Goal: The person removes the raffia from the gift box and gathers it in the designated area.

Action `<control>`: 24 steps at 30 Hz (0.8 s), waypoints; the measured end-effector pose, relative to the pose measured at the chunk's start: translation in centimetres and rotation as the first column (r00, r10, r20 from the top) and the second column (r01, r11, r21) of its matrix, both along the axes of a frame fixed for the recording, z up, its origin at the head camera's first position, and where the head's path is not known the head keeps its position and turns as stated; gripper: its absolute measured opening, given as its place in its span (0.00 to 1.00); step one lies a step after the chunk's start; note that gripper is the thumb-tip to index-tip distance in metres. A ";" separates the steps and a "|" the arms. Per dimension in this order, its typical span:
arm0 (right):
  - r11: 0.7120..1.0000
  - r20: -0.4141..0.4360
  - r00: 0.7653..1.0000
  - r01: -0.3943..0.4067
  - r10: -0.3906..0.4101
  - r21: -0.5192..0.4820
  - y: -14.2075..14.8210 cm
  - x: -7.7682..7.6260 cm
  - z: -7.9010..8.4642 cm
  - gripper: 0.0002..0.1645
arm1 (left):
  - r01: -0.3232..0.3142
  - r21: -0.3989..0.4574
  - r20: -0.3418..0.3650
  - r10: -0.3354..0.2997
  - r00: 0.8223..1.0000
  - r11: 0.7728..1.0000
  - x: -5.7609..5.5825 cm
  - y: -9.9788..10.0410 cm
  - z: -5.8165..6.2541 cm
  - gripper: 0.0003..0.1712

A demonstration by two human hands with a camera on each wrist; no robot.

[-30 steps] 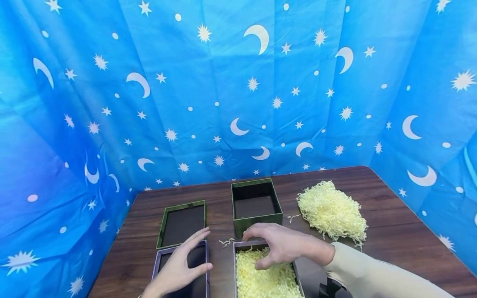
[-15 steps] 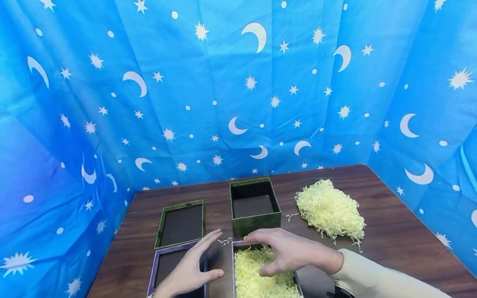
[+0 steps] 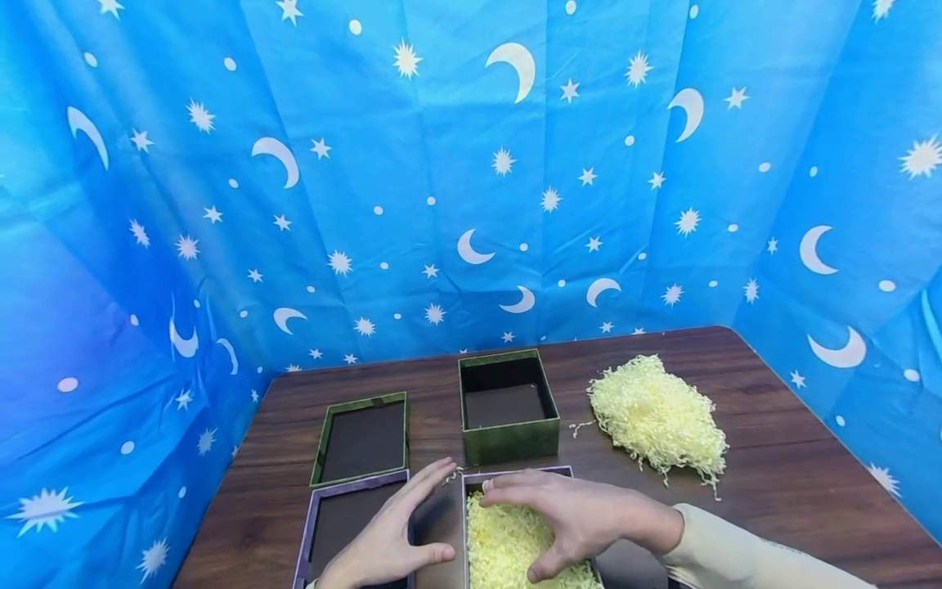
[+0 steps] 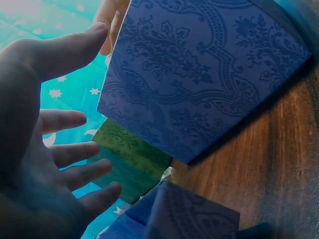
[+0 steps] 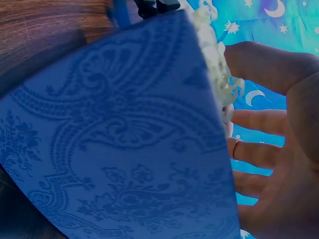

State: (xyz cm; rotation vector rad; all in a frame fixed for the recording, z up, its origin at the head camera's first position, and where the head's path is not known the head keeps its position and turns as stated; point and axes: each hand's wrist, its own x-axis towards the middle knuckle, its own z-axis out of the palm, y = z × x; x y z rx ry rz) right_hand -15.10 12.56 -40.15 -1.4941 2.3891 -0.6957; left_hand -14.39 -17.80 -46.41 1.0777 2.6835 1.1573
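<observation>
A purple patterned box (image 3: 548, 471) stands at the table's near middle, its side wall (image 5: 119, 129) large in the right wrist view. Pale yellow shredded paper (image 3: 508, 540) fills it. My right hand (image 3: 589, 514) is over the box, fingers extended and thumb apart, close above the paper; whether it touches is unclear. My left hand (image 3: 393, 536) hovers left of the box with spread fingers, holding nothing. In the left wrist view, those fingers are apart from the box wall (image 4: 199, 74). Beneath the left hand lies a shallow purple lid (image 3: 361, 479), dark inside.
A deep green box (image 3: 511, 442) stands behind the purple one. To its left lies a shallow green lid (image 3: 368, 438). A heap of shredded paper (image 3: 662, 417) sits on the wooden table (image 3: 780, 458) at right. Blue star-patterned cloth (image 3: 412, 164) hangs behind.
My left hand has moved right, toward the filled box. My right hand has shifted slightly right and nearer over the shredded paper. The boxes and lids keep their places.
</observation>
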 end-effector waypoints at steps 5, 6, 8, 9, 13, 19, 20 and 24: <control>1.000 -0.004 1.000 -0.013 0.013 0.023 0.0 0.1 -0.5 0.49 | 0.032 0.001 -0.007 -0.032 0.999 0.999 0.0 0.3 -0.2 0.54; 0.999 -0.007 1.000 -0.015 0.015 0.031 0.0 0.2 -0.6 0.49 | 0.036 -0.002 -0.005 -0.036 0.999 0.999 0.0 0.3 -0.2 0.54; 0.999 -0.021 0.999 -0.024 0.025 0.046 -0.1 0.1 -0.8 0.49 | 0.042 -0.004 -0.004 -0.042 0.999 0.999 0.0 0.4 -0.3 0.54; 0.998 -0.028 0.999 -0.029 0.030 0.049 -0.1 0.1 -0.8 0.49 | 0.046 -0.002 -0.002 -0.046 0.999 0.999 0.0 0.4 -0.4 0.54; 0.997 -0.054 0.997 -0.055 0.058 0.061 -0.1 0.0 -1.1 0.48 | 0.056 0.004 0.043 -0.056 0.997 0.998 -0.1 0.6 -0.5 0.53; 0.992 -0.106 0.989 -0.098 0.106 0.078 -0.2 -0.1 -1.3 0.47 | 0.062 0.008 0.137 -0.063 0.989 0.998 0.0 0.7 -0.5 0.53; 0.991 -0.118 0.987 -0.103 0.112 0.081 -0.2 -0.1 -1.3 0.48 | 0.066 0.012 0.150 -0.067 0.986 0.998 0.0 0.7 -0.5 0.53; 0.988 -0.140 0.982 -0.115 0.129 0.105 -0.3 -0.3 -1.3 0.49 | 0.073 0.026 0.203 -0.077 0.976 0.997 -0.1 0.8 -0.5 0.53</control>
